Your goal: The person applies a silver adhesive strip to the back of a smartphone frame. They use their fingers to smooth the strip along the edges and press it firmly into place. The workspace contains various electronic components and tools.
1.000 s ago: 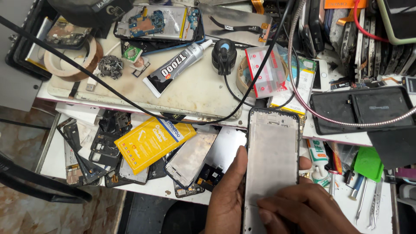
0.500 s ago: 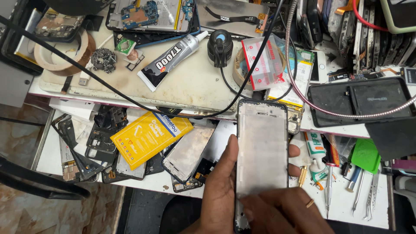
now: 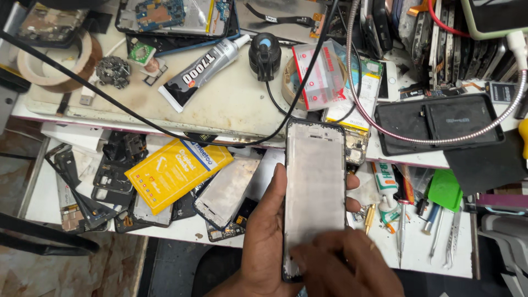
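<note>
At the far left of the bench lies a roll of brown tape (image 3: 55, 63), and near it, on the lower shelf, there is a heap of dark phone frames (image 3: 104, 176). To the right of them a yellow packet (image 3: 176, 170) lies tilted, partly over a grey phone plate (image 3: 228, 190). Farther away, on the pale work mat (image 3: 231, 104), a black and silver glue tube (image 3: 201, 71) points to the far right, and a thin black cable (image 3: 137, 118) crosses the mat in a long line. In the middle, near the person, the left hand (image 3: 264, 242) holds a phone frame with a bare metal middle plate (image 3: 314, 187) upright from behind: the thumb is pressed on the left edge of the frame and some fingertips (image 3: 353, 181) come out at its right edge, so the fingers are closed around it. The frame is above the near edge of the bench, and its top end reaches the edge of the mat. The right hand (image 3: 346, 264) lies over the near end of the plate with the fingers bent and pressing flat on the metal; it grips nothing. To the right of the frame a white tube (image 3: 385, 184) and metal tweezers (image 3: 454, 231) lie on the shelf, next to a green plastic piece (image 3: 444, 190). Farther away, a black tray (image 3: 440, 124) rests with a flexible metal hose (image 3: 440, 137) curving over it.
</note>
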